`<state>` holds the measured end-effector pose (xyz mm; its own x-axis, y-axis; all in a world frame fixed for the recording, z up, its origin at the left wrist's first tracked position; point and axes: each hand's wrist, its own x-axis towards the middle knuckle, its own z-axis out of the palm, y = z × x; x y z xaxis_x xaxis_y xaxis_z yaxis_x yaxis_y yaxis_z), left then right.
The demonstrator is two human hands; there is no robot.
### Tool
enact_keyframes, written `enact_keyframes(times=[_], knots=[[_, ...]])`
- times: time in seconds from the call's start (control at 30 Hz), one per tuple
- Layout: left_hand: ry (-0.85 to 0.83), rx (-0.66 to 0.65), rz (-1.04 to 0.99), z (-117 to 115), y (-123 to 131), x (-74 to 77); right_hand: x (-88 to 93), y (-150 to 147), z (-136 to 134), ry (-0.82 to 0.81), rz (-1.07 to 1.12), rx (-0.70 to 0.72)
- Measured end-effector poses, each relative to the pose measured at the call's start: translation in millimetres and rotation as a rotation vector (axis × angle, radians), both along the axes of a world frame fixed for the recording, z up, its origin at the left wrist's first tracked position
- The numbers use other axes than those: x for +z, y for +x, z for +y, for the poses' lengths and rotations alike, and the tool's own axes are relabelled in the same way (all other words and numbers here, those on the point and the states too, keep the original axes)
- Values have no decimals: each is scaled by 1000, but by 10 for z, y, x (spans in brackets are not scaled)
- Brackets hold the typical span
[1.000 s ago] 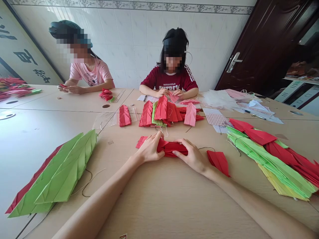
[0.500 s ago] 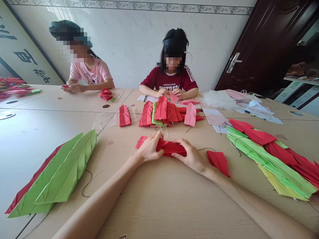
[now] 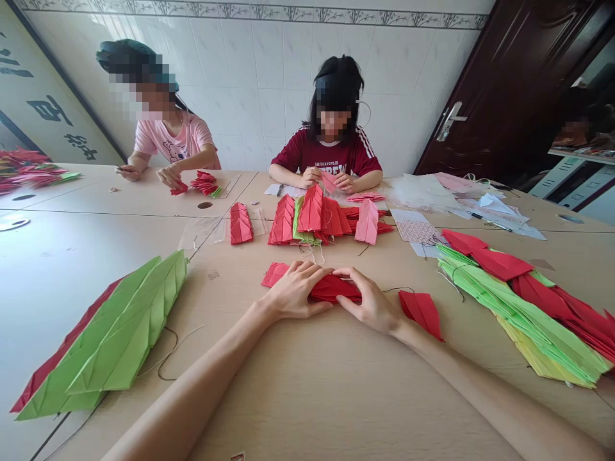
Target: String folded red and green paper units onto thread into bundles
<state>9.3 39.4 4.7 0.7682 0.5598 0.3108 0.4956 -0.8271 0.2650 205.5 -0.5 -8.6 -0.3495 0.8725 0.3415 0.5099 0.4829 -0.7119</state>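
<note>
In the head view a folded red paper piece [image 3: 332,288] lies on the table between my two hands. My left hand [image 3: 298,289] is closed over its left part, fingers across the top and thumb along the near side. Around the right end, my right hand [image 3: 369,299] grips it between thumb and fingers. A lighter red pleated piece [image 3: 275,273] sticks out beyond my left hand. Just right of my right hand lies another red folded piece [image 3: 423,312], with a dark thread near it. My hands hide part of the held paper.
Green pleated strips [image 3: 127,326] lie at left, and a red, green and yellow stack [image 3: 523,307] at right. Ahead stands a pile of red folded pieces [image 3: 312,214]. Two people sit across the table [image 3: 307,390], near plastic bags [image 3: 418,192] and papers.
My left hand has slid slightly right and lies flatter over the red paper. The person at left has parted their hands, one now holding a red piece by the small red pile.
</note>
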Motion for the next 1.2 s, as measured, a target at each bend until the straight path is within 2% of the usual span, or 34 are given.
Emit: enact_keyframes(times=[0.13, 0.33, 0.67, 0.87, 1.2], knots=[[-4, 15, 5, -1, 1, -4, 2, 28, 8, -41, 61, 21], [12, 82, 6, -8, -15, 25, -109, 70, 92, -80, 93, -137], [19, 216, -32, 20, -24, -3, -183, 78, 150, -96, 63, -201], [53, 246, -38, 25, -29, -10, -162, 124, 177, -153, 65, -195], [76, 281, -5, 36, -23, -14, -2, 312, 275, -347, -24, -82]])
